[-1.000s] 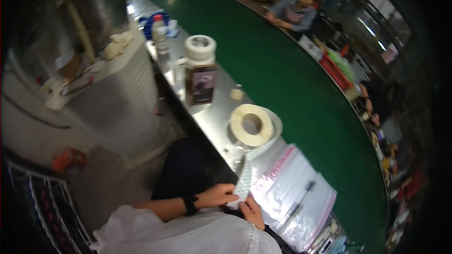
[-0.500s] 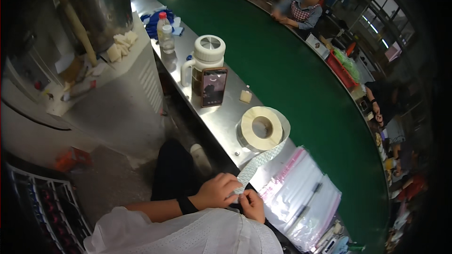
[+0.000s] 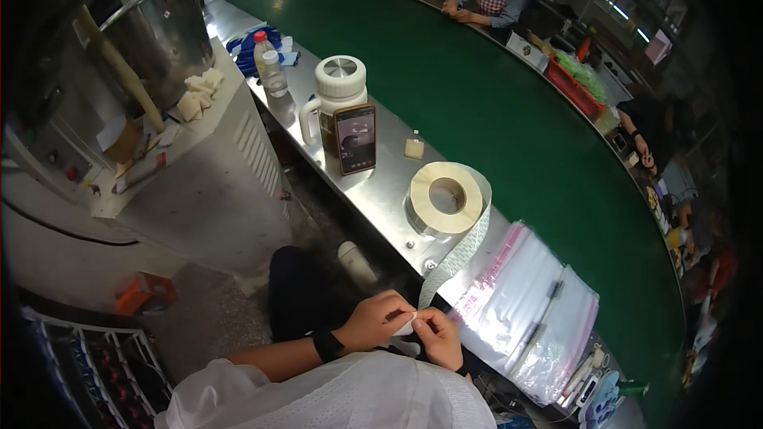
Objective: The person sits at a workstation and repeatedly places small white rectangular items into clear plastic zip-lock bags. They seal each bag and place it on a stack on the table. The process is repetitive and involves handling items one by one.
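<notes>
At the near edge of the metal ledge (image 3: 380, 210), over the lap: left hand (image 3: 373, 324) and right hand (image 3: 439, 340) meet fingertip to fingertip, thumbs and forefingers closed on a small white piece (image 3: 408, 325) (largely covered, so whether it joins the strip I can't tell). The patterned strip (image 3: 461, 256) drops from the pale roll (image 3: 424, 200), which lies flat on the ledge, down behind the right hand.

Likely troubles, as I judge them. The pinch is narrow; a slip could let the piece fall to the white garment (image 3: 334, 393), and if tacky, stick there. A hard tug might skid or spin the roll, since nothing visible pins it. Its loose outer turn bows toward the green belt (image 3: 493, 143); were that surface moving (can't tell), it could snag. A sideways pull might drag the strip across the clear bags (image 3: 497, 314) just beside it, shifting the black-bristled brush (image 3: 548, 310) on top.
</notes>
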`<action>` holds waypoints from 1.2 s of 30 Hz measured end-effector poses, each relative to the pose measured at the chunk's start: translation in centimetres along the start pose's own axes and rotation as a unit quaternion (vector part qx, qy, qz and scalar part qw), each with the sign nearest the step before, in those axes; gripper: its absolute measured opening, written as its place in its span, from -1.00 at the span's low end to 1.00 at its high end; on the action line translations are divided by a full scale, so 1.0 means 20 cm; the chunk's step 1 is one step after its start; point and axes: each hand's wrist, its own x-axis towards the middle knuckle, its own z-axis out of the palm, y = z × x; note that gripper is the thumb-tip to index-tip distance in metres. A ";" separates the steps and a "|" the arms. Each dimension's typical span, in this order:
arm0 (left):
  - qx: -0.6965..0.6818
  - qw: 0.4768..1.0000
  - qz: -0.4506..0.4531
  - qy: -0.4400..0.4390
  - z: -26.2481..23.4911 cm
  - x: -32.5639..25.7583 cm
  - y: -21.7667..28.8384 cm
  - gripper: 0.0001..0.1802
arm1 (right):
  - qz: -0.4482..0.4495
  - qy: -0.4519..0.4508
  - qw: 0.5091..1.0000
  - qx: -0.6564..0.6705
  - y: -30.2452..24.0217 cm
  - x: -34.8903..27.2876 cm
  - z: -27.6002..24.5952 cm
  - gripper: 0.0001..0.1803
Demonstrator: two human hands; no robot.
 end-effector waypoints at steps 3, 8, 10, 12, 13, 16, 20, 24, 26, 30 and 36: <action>0.055 0.998 -0.010 0.013 -0.04 -0.01 -0.02 -0.93 | 0.005 0.014 0.999 -0.049 0.02 -0.02 -0.01 -0.90; 0.065 0.992 0.012 0.109 -0.10 0.15 -0.02 -0.97 | -0.019 0.040 0.975 -0.218 0.05 -0.09 -0.11 -0.88; 0.076 0.994 0.054 0.052 -0.05 0.22 0.03 -0.93 | -0.041 0.101 0.976 -0.188 0.08 -0.16 -0.21 -0.88; 0.080 0.990 0.115 -0.032 0.04 0.26 0.04 -0.87 | -0.034 0.227 0.951 -0.206 0.04 -0.22 -0.34 -0.88; 0.098 0.981 0.137 -0.095 0.08 0.27 0.05 -0.79 | -0.006 0.290 0.927 -0.239 -0.05 -0.21 -0.39 -0.88; 0.117 0.932 0.240 -0.246 0.28 0.36 0.09 -0.62 | -0.040 0.424 0.851 -0.309 0.03 -0.19 -0.57 -0.84; 0.272 0.865 0.238 -0.348 0.48 0.39 0.01 -0.45 | -0.055 0.444 0.742 -0.499 0.09 -0.11 -0.56 -0.75; 0.263 0.869 0.234 -0.348 0.49 0.36 -0.07 -0.43 | -0.025 0.466 0.704 -0.536 0.17 -0.08 -0.55 -0.82; 0.237 0.884 0.206 -0.345 0.47 0.37 -0.07 -0.44 | -0.036 0.480 0.698 -0.530 0.20 -0.07 -0.56 -0.88; 0.166 0.923 0.133 -0.321 0.42 0.36 -0.09 -0.48 | -0.094 0.455 0.736 -0.493 0.12 -0.02 -0.51 -0.80; 0.172 0.921 0.152 -0.314 0.41 0.34 -0.09 -0.52 | -0.073 0.481 0.715 -0.503 0.19 0.02 -0.52 -0.83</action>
